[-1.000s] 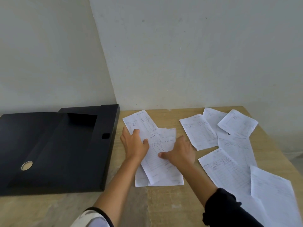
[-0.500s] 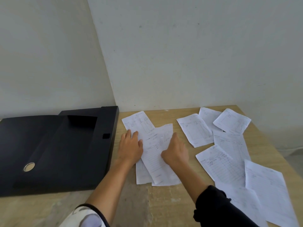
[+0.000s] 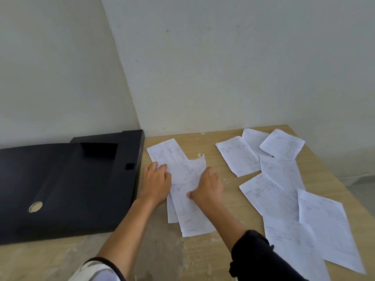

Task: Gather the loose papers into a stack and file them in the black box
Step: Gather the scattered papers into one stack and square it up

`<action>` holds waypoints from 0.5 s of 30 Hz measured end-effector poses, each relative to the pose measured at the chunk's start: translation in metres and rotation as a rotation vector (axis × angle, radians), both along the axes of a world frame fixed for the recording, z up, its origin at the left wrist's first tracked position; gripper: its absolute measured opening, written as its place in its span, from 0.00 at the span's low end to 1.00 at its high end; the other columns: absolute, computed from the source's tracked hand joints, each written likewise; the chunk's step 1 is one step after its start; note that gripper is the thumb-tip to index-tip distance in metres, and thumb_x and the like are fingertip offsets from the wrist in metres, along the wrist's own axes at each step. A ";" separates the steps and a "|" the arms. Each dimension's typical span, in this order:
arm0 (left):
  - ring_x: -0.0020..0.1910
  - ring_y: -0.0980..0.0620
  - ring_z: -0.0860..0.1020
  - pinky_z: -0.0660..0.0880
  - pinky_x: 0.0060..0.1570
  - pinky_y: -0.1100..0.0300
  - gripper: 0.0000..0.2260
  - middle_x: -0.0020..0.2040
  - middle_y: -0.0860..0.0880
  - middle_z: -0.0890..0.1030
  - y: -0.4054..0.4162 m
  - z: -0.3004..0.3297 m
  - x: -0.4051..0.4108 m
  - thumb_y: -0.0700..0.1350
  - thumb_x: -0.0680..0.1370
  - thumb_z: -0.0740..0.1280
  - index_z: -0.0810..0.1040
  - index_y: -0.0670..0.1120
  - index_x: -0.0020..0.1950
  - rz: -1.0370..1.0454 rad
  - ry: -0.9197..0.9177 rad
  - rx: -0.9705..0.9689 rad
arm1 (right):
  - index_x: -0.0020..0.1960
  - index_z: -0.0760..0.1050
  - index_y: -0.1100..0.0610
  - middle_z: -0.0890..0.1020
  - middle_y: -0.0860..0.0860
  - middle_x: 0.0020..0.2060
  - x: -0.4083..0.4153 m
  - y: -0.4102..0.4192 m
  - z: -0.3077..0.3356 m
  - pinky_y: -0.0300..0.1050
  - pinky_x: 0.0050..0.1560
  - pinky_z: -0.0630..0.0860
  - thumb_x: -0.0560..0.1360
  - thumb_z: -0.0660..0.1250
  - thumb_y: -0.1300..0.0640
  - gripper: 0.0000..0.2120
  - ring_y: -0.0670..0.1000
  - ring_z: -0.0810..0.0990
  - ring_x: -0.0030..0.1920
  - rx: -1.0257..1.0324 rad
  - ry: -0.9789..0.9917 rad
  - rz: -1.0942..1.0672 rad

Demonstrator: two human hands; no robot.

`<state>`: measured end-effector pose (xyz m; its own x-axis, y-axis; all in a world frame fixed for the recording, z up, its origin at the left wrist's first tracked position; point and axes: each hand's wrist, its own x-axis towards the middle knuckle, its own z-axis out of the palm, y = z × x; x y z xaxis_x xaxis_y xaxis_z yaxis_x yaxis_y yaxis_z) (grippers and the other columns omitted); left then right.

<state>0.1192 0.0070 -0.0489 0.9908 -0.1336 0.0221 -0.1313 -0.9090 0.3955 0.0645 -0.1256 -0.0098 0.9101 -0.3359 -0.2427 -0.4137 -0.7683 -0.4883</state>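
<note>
A small pile of white printed sheets (image 3: 187,209) lies overlapped on the wooden table (image 3: 229,199) just right of the black box (image 3: 67,187). My left hand (image 3: 157,182) rests flat on the pile's left edge, fingers spread over one sheet (image 3: 166,154) that points to the back. My right hand (image 3: 208,186) presses on the pile's right side, thumb on the top sheet. Several loose sheets (image 3: 269,191) lie scattered on the right half of the table. The black box lies open and flat at the left, with a round hole (image 3: 35,206) in its panel.
Pale walls meet in a corner behind the table. The table's right edge (image 3: 332,179) runs diagonally, with floor beyond it. Bare wood (image 3: 162,250) shows in front of the pile, between my forearms.
Both hands have shifted slightly on the pile, pushing its sheets closer together. The back sheet's corner has curled a little. The scattered sheets at the right have not moved.
</note>
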 end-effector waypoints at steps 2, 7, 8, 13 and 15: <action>0.67 0.48 0.65 0.59 0.68 0.55 0.20 0.67 0.44 0.71 0.001 -0.003 -0.002 0.47 0.80 0.48 0.69 0.41 0.66 -0.019 -0.021 0.021 | 0.59 0.66 0.61 0.76 0.54 0.56 0.001 -0.003 -0.001 0.41 0.44 0.67 0.67 0.75 0.58 0.25 0.55 0.76 0.57 0.080 0.003 -0.076; 0.67 0.47 0.66 0.60 0.68 0.54 0.22 0.66 0.44 0.73 0.002 -0.003 -0.003 0.50 0.79 0.46 0.70 0.41 0.64 -0.046 -0.044 0.014 | 0.52 0.72 0.59 0.78 0.52 0.46 -0.001 -0.007 -0.002 0.44 0.39 0.70 0.68 0.72 0.61 0.15 0.54 0.78 0.50 0.138 0.006 -0.144; 0.68 0.47 0.65 0.59 0.68 0.54 0.20 0.67 0.44 0.72 0.003 -0.004 -0.003 0.49 0.80 0.48 0.69 0.41 0.65 -0.046 -0.036 0.004 | 0.50 0.73 0.59 0.77 0.51 0.42 0.000 -0.007 -0.002 0.44 0.37 0.71 0.67 0.72 0.62 0.13 0.54 0.78 0.45 0.163 -0.020 -0.167; 0.73 0.46 0.59 0.55 0.72 0.53 0.20 0.72 0.43 0.67 0.009 -0.011 -0.003 0.48 0.81 0.48 0.67 0.42 0.68 -0.044 0.016 -0.073 | 0.45 0.74 0.57 0.74 0.45 0.33 -0.003 -0.033 0.007 0.49 0.42 0.78 0.64 0.73 0.66 0.13 0.53 0.78 0.42 0.496 -0.275 -0.312; 0.72 0.48 0.60 0.56 0.71 0.55 0.19 0.70 0.44 0.69 0.010 -0.013 -0.006 0.48 0.81 0.49 0.69 0.43 0.67 -0.079 0.002 -0.121 | 0.46 0.71 0.57 0.75 0.47 0.39 0.003 -0.047 0.016 0.47 0.44 0.75 0.63 0.75 0.66 0.17 0.52 0.75 0.45 0.574 -0.363 -0.301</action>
<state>0.1133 0.0174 -0.0623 0.9774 -0.2071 0.0413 -0.1995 -0.8415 0.5020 0.0673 -0.1721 0.0058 0.8551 -0.4943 -0.1562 -0.3018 -0.2297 -0.9253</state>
